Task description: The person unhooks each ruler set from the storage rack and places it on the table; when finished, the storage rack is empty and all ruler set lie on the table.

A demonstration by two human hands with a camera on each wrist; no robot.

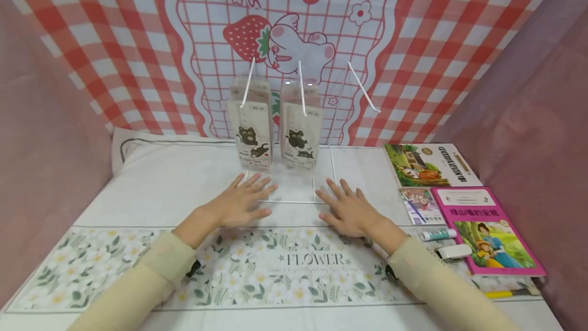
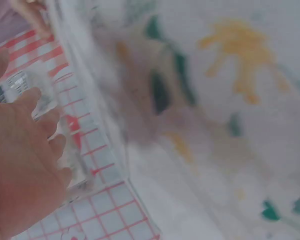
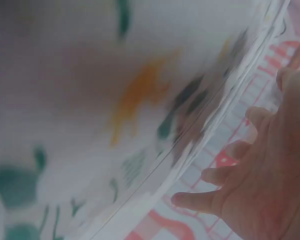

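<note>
A left pack [image 1: 255, 139] and a right pack [image 1: 301, 142], both printed with black cats, appear to be hung side by side from white hooks [image 1: 302, 91] at the back of the table [image 1: 161, 183], apparently so that their fronts can be seen. The left hand [image 1: 241, 203] and the right hand [image 1: 351, 213] are held palm down just in front, fingers spread and nothing gripped; whether the table is touched cannot be told. Books [image 1: 512, 231] are laid at the right, perhaps so that the middle is kept for the hands.
</note>
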